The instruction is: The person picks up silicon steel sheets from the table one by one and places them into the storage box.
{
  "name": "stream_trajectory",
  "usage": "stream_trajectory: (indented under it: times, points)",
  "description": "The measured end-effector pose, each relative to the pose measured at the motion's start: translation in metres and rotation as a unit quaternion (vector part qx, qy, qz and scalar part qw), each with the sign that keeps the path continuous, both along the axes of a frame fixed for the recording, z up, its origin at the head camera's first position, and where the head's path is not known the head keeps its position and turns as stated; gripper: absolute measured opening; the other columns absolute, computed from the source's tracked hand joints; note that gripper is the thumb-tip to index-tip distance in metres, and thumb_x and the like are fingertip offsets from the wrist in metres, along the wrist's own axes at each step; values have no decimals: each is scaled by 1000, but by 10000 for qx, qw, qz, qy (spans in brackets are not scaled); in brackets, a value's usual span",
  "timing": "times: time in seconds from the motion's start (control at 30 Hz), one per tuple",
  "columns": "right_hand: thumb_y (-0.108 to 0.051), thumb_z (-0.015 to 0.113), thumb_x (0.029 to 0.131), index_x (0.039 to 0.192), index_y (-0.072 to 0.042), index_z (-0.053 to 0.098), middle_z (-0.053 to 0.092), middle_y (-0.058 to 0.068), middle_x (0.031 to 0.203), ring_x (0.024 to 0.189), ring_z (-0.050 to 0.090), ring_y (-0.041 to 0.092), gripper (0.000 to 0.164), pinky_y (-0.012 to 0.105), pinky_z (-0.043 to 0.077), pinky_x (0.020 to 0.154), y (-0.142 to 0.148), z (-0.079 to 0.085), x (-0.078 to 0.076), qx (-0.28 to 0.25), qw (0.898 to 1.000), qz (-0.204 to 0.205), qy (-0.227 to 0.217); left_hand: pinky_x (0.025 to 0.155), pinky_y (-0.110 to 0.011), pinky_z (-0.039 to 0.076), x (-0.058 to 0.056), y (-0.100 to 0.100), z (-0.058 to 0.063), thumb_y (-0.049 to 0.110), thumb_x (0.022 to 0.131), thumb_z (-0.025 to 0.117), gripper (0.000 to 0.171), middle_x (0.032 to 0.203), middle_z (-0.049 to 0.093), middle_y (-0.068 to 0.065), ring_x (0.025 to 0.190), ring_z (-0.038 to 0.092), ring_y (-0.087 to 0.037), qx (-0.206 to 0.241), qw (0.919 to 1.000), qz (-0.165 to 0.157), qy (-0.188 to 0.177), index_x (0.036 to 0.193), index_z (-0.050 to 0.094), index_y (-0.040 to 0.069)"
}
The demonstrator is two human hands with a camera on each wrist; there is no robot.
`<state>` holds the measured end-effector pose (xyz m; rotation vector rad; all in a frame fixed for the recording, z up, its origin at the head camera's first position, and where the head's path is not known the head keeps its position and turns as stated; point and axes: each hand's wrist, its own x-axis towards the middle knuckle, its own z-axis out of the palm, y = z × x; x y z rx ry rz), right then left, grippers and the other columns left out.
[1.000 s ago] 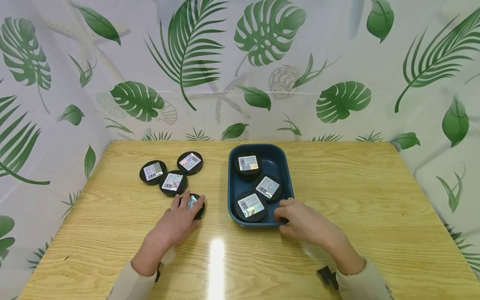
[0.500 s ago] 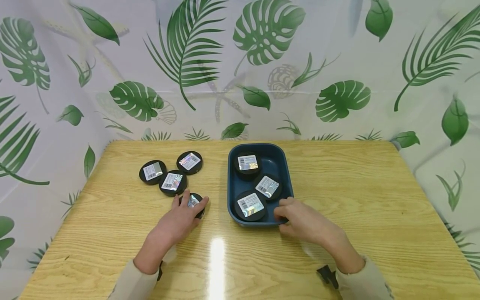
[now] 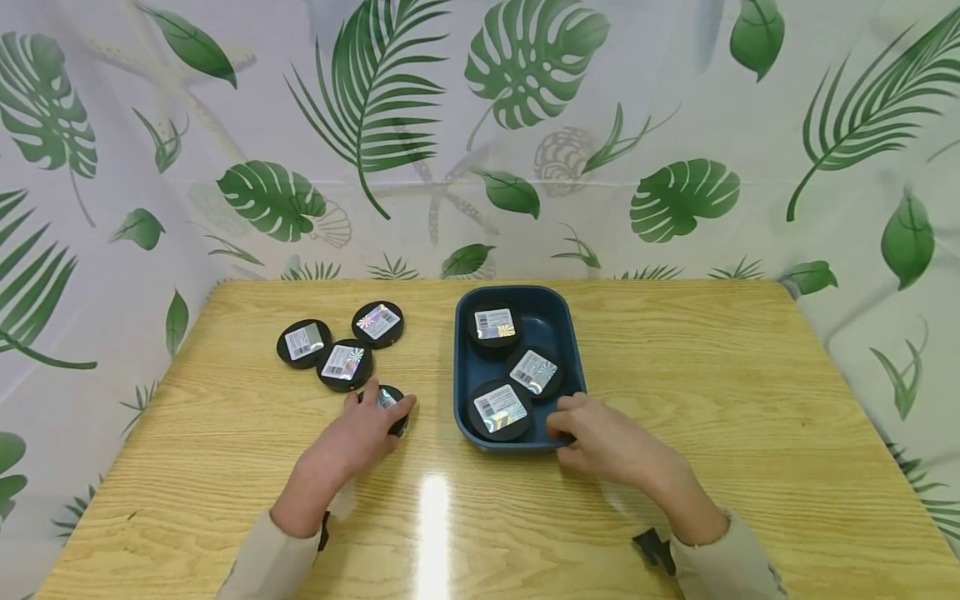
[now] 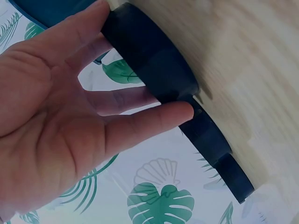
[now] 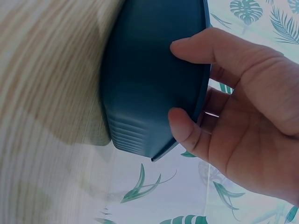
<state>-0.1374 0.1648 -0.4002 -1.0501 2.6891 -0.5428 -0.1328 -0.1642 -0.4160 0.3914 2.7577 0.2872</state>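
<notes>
Your worktop [image 3: 712, 375] bore the black disc [image 4: 149, 51] your left grip [image 3: 352, 437] pinched, left of the tray [image 3: 555, 321] your right grip [image 3: 611, 442] held. Probably stiff and light, it seemed best taken by its sides.

Head cam peers fwd/down at wood tbl [image 3: 697, 358], wrist cams close & low toward leaf-print cloth [image 3: 667, 92], all sharing blue tray [image 3: 553, 325].

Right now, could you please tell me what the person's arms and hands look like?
The left hand and right hand are bare, without gloves. Long cream-coloured sleeves end short of the wrists, and a small black piece shows by each sleeve's edge.
</notes>
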Motion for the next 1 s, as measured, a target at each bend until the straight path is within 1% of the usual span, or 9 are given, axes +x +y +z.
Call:
stream_trajectory:
  times: [0.13,0.33,0.57,0.73,1.0]
  points:
    - [-2,70,79,77,-15,63,46,-5,77,72,41,11,15,23,38,60,-1,0,0,-10,10000,-11,-61,86,-56,53,-2,1,1,17,94,69,52,147,29,-40,124,39,-64,-43,10000,15,-58,144,53,16]
    - [-1,71,77,76,-15,62,46,-5,76,71,41,11,16,22,38,59,-1,1,1,-13,10000,-64,-73,82,-55,54,-2,2,0,17,92,72,50,142,35,-39,117,45,-61,-148,9998,-18,101,139,56,16]
    - [0,71,77,74,-17,60,45,-5,75,71,39,10,20,22,36,59,-1,-1,1,-107,9999,-2,57,80,-55,54,-2,2,-1,18,91,73,51,140,37,-37,117,45,-59,-157,9998,21,153,139,57,17]
    - [0,70,78,73,-18,58,43,-6,74,70,39,10,22,22,36,59,-1,-1,2,-68,9999,-47,105,79,-55,55,-3,0,-2,19,91,73,51,141,37,-36,117,45,-58,-124,9997,20,204,139,57,18]
    - [0,71,78,74,-17,59,44,-5,75,71,39,10,21,22,36,59,-1,1,1,-88,10000,-19,34,79,-55,54,-5,-6,-4,18,89,75,50,135,42,-37,113,47,-60,6,9988,-267,403,136,58,16]
